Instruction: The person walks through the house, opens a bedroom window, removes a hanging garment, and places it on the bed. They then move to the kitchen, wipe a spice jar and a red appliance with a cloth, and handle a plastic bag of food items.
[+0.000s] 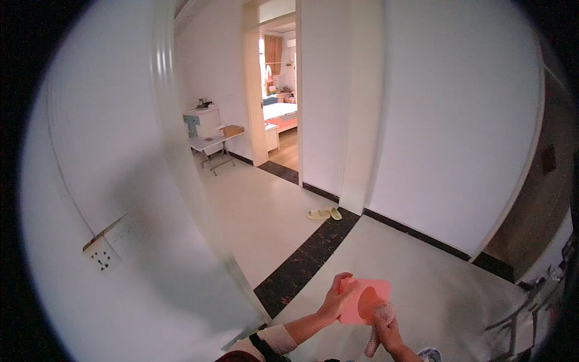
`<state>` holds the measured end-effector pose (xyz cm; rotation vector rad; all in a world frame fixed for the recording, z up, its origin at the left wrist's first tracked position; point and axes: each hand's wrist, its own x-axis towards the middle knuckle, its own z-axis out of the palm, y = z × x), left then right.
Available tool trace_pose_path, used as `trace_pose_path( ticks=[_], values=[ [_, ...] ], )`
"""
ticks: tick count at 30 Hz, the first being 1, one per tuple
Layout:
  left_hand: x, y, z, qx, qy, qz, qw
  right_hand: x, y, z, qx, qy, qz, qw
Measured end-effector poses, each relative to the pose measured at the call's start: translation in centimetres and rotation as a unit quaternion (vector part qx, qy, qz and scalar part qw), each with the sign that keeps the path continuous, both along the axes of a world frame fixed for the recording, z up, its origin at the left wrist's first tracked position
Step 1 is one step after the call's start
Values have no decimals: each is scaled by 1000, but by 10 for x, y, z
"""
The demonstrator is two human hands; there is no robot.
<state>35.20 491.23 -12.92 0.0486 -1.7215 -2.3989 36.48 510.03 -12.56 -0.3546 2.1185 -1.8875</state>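
Observation:
Low in the picture, I hold up a pink, flat, square-looking thing with rounded corners (376, 286). A round, darker orange area shows in its face; whether that is a hole or a hollow I cannot tell. My left hand (331, 303) grips its left edge, thumb and fingers closed on it. In my right hand (389, 333) is a pale, speckled cloth (385, 312), bunched against the pink thing's right side. One end of the cloth hangs below the hand. The right fingers are partly hidden by the cloth.
A dark stone strip (313, 256) crosses the pale floor at an open doorway. Yellow slippers (324, 213) lie at its far end. Beyond stand a folding table (211, 143) and a bed (280, 113). A wall socket (102, 258) is on the left; dark metal bars (512, 323) stand right.

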Motion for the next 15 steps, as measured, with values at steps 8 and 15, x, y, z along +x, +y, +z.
trace_pose_path(
  ticks=[8, 15],
  values=[
    [-141, -53, -27, -94, -29, -74, 992, -210, -45, -18, -67, -17, 91, 993],
    [-272, -97, -20, -21, -56, 110, 992, -363, -110, -26, 10, -51, 151, 987]
  ],
)
